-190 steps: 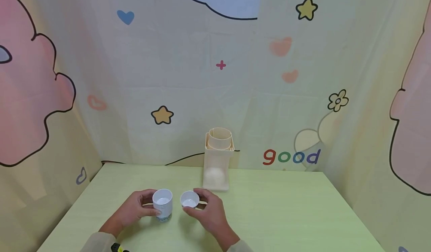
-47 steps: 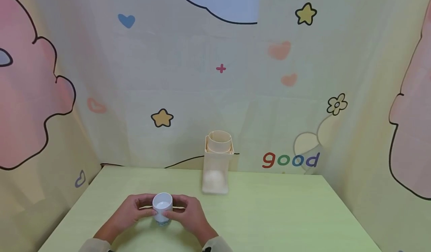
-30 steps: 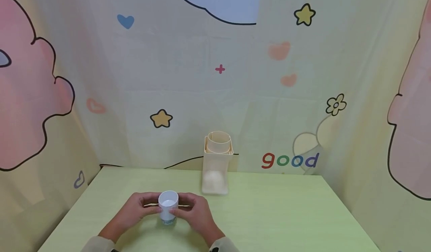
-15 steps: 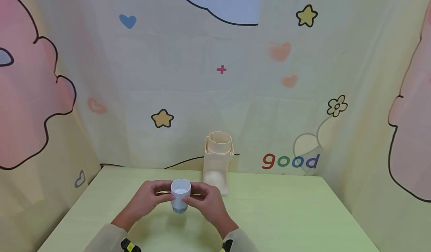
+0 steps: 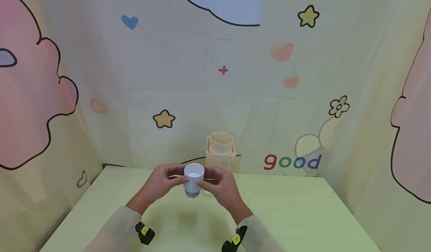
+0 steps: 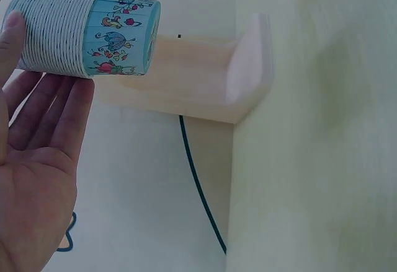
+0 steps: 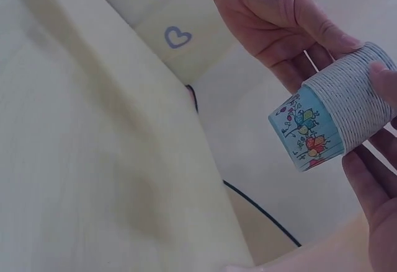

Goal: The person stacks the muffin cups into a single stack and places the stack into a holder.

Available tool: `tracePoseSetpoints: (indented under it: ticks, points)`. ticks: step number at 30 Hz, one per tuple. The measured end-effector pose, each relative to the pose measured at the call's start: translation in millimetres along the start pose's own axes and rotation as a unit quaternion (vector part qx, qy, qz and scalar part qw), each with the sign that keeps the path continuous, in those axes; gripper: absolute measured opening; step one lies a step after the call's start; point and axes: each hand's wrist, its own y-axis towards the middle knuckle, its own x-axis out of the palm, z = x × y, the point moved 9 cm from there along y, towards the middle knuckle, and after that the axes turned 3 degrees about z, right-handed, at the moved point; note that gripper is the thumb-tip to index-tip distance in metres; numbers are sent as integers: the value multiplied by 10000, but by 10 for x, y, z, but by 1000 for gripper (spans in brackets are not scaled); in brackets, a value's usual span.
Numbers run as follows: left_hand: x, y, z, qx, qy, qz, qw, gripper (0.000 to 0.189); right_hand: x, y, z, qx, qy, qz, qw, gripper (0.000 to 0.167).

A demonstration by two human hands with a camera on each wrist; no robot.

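Note:
A stack of nested paper cups (image 5: 193, 182) is held upright above the table, between both hands. Its white rims lie close together, and the bottom cup shows light blue with a colourful printed pattern in the left wrist view. My left hand (image 5: 159, 182) grips the stack from the left, thumb in front and fingers behind. From the right, my right hand (image 5: 225, 190) holds it the same way. Just behind the cups stands a cream holder (image 5: 219, 162) with a round, open-topped tube (image 5: 222, 142); the hands and cups hide much of its lower part.
The pale green table (image 5: 286, 207) extends to both sides and meets a printed cloth backdrop (image 5: 188, 76) at the back. A black wrist camera (image 5: 145, 233) sits on the left sleeve, another wrist camera (image 5: 234, 240) on the right.
Earlier, each hand held separate cups; the right hand's are now joined with the left's in one stack. Over the last second both hands have lifted it and carried it right, towards the cream holder.

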Motion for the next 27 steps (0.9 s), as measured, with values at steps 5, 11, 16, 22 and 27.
tracePoseSetpoints:
  ticks: [5, 11, 16, 22, 27]
  points:
    - [27, 119, 136, 21, 0, 58, 10000, 44, -133, 72, -119, -70, -56, 96, 9999, 43]
    - [57, 278, 310, 99, -122, 23, 9999, 43, -304, 181, -273, -212, -204, 179, 9994, 42]
    - [82, 413, 467, 158, -176, 31, 9997, 41, -458, 274, -394, -246, -360, 290, 9986, 41]
    - [127, 579, 619, 239, -226, 26, 9995, 42, -625, 378, -449, -151, -508, 394, 9978, 45]
    - [147, 722, 698, 266, -279, 57, 9992, 41, -741, 469, -490, -145, -602, 425, 9972, 46]
